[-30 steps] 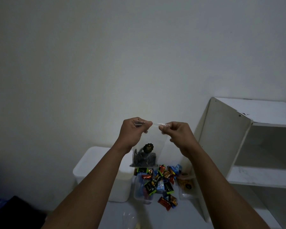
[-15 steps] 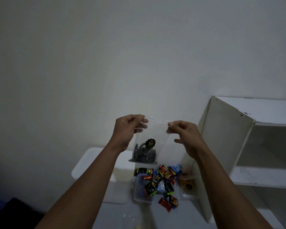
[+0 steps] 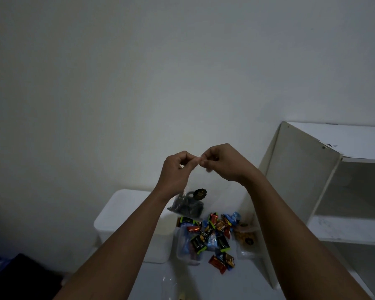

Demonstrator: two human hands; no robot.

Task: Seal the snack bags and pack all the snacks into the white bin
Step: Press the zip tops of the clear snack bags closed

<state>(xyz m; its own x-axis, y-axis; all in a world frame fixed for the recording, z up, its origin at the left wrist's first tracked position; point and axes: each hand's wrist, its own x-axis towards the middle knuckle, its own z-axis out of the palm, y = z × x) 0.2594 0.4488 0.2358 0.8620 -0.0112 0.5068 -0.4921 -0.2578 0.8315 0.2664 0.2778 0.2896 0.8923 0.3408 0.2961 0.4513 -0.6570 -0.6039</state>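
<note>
a dim room, seen through the head camera i am watching. at the left sits the white bin (image 3: pixel 121 213), its top looking closed, though i cannot be sure in this light. my left hand (image 3: pixel 175 172) is raised in front of me, thumb and forefinger pinching the top edge of a clear zip bag (image 3: pixel 188 204). the bag hangs in the air, in this view over the bin's right end, with dark snacks sagging in its bottom. my right hand (image 3: pixel 223 163) meets the left, fingers curled, pinching the same top edge so that the two sets of fingertips almost touch at the middle of the seal. i judge that i am partway through pressing the zip closed. to do it well, i would let the air out first, press the two strips firmly together, run one pinch along to each corner, and check that no gap is left. below and to the right, loose wrapped candies (image 3: pixel 212 232) lie heaped over a clear tub (image 3: pixel 185 252) on the table (image 3: pixel 156 278). a second clear bag (image 3: pixel 246 238) of yellowish snacks rests beside them, and an open white shelf unit (image 3: pixel 301 169) stands at the far right.
</note>
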